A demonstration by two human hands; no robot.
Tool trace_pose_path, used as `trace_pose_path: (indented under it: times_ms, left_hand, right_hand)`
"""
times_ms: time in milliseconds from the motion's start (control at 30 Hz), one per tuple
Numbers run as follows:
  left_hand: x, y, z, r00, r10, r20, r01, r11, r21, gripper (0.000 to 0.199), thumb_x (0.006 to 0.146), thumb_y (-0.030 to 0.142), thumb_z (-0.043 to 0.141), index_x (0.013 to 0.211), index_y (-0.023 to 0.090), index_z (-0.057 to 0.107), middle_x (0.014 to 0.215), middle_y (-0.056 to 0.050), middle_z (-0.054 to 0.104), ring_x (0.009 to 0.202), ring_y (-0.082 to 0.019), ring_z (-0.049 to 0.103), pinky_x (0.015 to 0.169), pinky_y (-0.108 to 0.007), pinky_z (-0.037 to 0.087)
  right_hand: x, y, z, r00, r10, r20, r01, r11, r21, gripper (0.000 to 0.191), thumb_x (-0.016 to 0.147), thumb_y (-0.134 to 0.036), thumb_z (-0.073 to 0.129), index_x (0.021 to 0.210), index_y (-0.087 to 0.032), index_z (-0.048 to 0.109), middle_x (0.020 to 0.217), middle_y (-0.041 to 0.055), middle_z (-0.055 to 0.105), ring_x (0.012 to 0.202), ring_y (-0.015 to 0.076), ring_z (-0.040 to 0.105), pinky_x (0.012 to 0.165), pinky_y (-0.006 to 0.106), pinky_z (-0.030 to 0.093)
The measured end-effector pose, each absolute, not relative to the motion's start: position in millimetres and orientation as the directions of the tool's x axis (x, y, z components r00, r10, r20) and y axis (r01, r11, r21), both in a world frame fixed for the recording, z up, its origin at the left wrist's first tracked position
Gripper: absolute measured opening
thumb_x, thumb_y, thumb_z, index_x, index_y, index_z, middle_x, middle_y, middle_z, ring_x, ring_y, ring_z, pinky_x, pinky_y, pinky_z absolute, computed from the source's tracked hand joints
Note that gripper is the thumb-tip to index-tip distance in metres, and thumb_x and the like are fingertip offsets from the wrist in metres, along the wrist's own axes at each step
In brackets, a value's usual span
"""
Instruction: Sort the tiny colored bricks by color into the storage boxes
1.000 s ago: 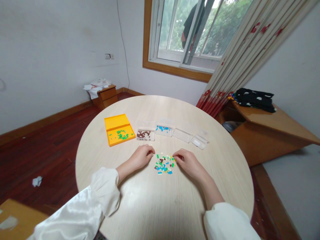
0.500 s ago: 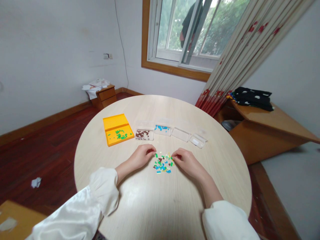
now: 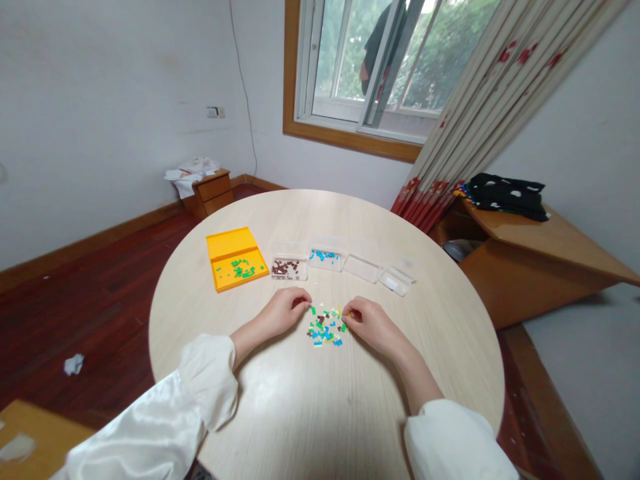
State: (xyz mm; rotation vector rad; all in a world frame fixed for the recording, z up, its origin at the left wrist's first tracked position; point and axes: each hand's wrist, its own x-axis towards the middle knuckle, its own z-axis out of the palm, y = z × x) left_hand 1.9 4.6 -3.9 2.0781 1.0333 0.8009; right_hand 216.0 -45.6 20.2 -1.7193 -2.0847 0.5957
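A loose pile of small building bricks (image 3: 326,333), in green, blue, brown, yellow and pale colours, lies mid-table between my hands. At its left edge is my left hand (image 3: 286,313), thumb and fingertips pressed together beside a green brick (image 3: 313,311). My right hand (image 3: 370,323) rests at the pile's right edge, its fingers pinched close to some yellow bricks. Whatever either pinch may hold is too small to make out. Beyond the pile, an open yellow case (image 3: 212,275) holds green bricks. One clear box (image 3: 304,276) contains brown bricks, and another clear box (image 3: 341,265) contains blue ones.
Two more clear boxes, one (image 3: 361,270) beside the blue bricks and one (image 3: 397,283) farther right, stand on the round table (image 3: 300,413). A wooden desk (image 3: 540,253) with dark cloth stands at the right. A small cabinet (image 3: 214,192) bears papers behind the table.
My right hand has shifted very slightly at the pile's right edge. My left hand stays almost where it was, and the boxes have not moved.
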Motion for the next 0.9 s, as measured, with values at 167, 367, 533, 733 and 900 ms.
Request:
trace_pose_path:
  times_ms: [167, 367, 533, 733, 900]
  left_hand:
    - [2.1, 4.2, -4.1, 0.512, 0.828, 0.229, 0.419, -0.474, 0.775, 0.017, 0.076, 0.013, 0.049, 0.077, 0.015, 0.066, 0.075, -0.006, 0.067, 0.068, -0.016, 0.058, 0.065, -0.026, 0.044]
    - [1.8, 4.7, -5.4, 0.533, 0.815, 0.225, 0.44, -0.494, 0.75, 0.025, 0.073, 0.006, 0.044, 0.08, 0.014, 0.067, 0.08, -0.005, 0.069, 0.074, -0.015, 0.06, 0.071, -0.027, 0.046]
    - [1.2, 6.0, -5.5, 0.525, 0.833, 0.177, 0.471, -0.457, 0.754, 0.03, 0.069, 0.0, 0.042, 0.08, 0.013, 0.067, 0.08, -0.005, 0.069, 0.076, -0.015, 0.061, 0.073, -0.027, 0.046]
    - [1.8, 4.1, -3.1, 0.531, 0.826, 0.189, 0.532, -0.498, 0.685, 0.014, 0.078, 0.015, 0.055, 0.084, 0.015, 0.068, 0.085, -0.006, 0.068, 0.085, -0.019, 0.059, 0.084, -0.035, 0.039]
    - [6.2, -2.9, -2.5, 0.593, 0.794, 0.133, 0.597, -0.545, 0.589, 0.017, 0.081, 0.02, 0.057, 0.094, 0.019, 0.068, 0.096, -0.007, 0.064, 0.097, -0.023, 0.053, 0.087, -0.039, 0.031]
  right_hand:
    - [217.5, -45.0, 18.1, -0.192, 0.981, 0.031, 0.83, 0.179, -0.528, 0.015, 0.076, -0.012, 0.05, 0.074, -0.016, 0.064, 0.076, 0.0045, 0.061, 0.071, 0.0151, 0.054, 0.066, 0.026, 0.039]
    - [216.8, -44.9, 17.0, -0.192, 0.981, 0.015, 0.829, 0.17, -0.533, 0.016, 0.078, -0.013, 0.049, 0.076, -0.015, 0.065, 0.078, 0.0059, 0.063, 0.073, 0.0155, 0.056, 0.067, 0.026, 0.04]
    - [216.8, -44.6, 15.3, -0.195, 0.98, 0.036, 0.823, 0.183, -0.537, 0.016, 0.079, -0.013, 0.049, 0.077, -0.016, 0.065, 0.08, 0.0058, 0.064, 0.075, 0.0157, 0.057, 0.069, 0.026, 0.041]
    - [217.8, -44.9, 14.4, -0.189, 0.981, 0.032, 0.82, 0.176, -0.545, 0.014, 0.078, -0.013, 0.052, 0.079, -0.016, 0.066, 0.081, 0.0054, 0.064, 0.076, 0.016, 0.057, 0.07, 0.026, 0.041]
    - [215.4, -45.4, 16.4, -0.187, 0.982, 0.018, 0.835, 0.169, -0.523, 0.012, 0.077, -0.013, 0.053, 0.077, -0.016, 0.065, 0.08, 0.0058, 0.063, 0.075, 0.0163, 0.057, 0.069, 0.027, 0.041]
